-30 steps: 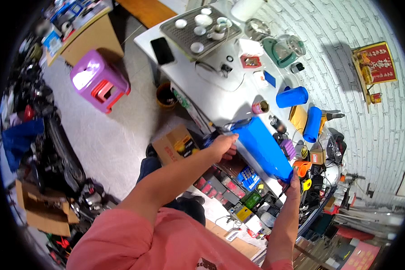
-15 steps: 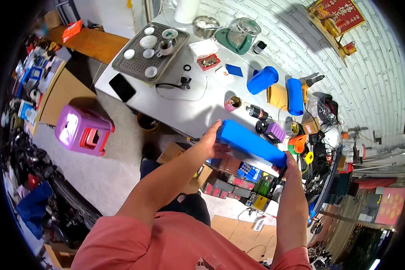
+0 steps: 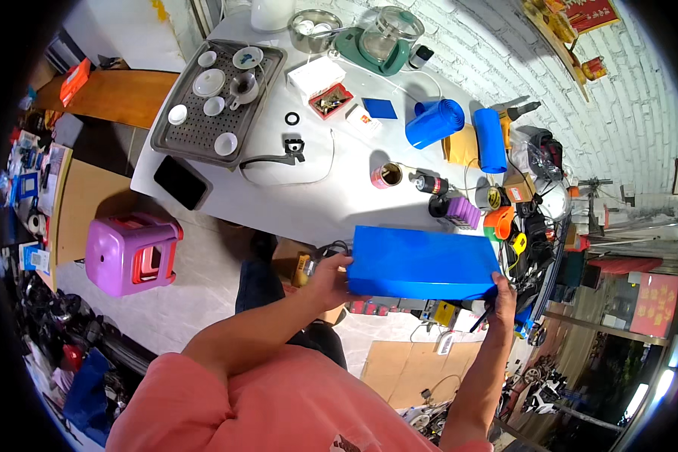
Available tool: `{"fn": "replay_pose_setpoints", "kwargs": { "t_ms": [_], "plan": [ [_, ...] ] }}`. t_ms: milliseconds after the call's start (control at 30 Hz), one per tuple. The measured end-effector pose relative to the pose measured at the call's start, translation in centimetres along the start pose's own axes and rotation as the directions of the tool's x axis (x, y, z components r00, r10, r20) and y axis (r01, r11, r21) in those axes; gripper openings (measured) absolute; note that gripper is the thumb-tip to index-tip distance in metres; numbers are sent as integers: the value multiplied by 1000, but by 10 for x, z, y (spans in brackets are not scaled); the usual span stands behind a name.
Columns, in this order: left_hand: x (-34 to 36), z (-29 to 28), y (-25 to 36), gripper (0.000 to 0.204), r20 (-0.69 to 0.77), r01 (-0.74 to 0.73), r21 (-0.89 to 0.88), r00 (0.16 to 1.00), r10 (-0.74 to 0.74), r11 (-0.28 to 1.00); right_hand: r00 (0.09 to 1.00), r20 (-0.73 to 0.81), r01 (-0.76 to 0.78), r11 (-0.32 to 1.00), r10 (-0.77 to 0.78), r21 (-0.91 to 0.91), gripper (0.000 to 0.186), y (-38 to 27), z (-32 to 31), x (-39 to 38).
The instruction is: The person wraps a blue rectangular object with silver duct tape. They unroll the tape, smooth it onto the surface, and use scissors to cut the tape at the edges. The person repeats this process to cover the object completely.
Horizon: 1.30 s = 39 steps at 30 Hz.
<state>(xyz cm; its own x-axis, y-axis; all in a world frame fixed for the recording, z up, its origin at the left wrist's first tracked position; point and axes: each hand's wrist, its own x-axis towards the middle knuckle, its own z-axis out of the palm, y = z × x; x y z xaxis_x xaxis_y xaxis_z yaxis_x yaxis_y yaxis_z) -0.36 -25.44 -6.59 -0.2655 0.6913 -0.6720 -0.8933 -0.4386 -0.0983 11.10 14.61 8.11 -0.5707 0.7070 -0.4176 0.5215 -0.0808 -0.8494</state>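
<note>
A long, box-shaped battery pack in smooth, glossy blue wrap is held up level at the near edge of the white table. My left hand grips its left end, thumb on the near side and other fingers hidden beneath. At the opposite end, my right hand is closed round the corner, with a short dark lead or strap hanging beside it. On the table beyond lie a blue film roll and a second, narrower blue roll. An open tin stands just past the pack.
A perforated tea tray with several white cups sits at the table's left, by a black phone. A glass kettle stands at the back. Tools and a purple block crowd the right. A purple stool is on the floor.
The battery pack has come nearer to me and turned from slanting to nearly level, its broad top face now showing. Both hands moved with it and kept their hold. My view shifted slightly.
</note>
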Motion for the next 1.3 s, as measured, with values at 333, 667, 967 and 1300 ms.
{"fn": "replay_pose_setpoints", "kwargs": {
  "t_ms": [333,667,967,1300],
  "plan": [
    [28,-29,-47,61,-94,-70,-205,994,51,976,862,221,493,857,-457,-151,70,-104,81,-52],
    [53,-35,-55,83,-26,-75,-341,997,70,937,762,368,626,751,-533,-209,51,-152,151,-62],
    [33,-46,-67,57,-191,-267,-492,962,196,829,697,468,669,728,-544,-149,49,-151,181,-91],
    [21,-55,-68,48,-304,-321,-559,937,171,765,688,466,675,727,-557,-127,48,-140,179,-100]
  ]
}}
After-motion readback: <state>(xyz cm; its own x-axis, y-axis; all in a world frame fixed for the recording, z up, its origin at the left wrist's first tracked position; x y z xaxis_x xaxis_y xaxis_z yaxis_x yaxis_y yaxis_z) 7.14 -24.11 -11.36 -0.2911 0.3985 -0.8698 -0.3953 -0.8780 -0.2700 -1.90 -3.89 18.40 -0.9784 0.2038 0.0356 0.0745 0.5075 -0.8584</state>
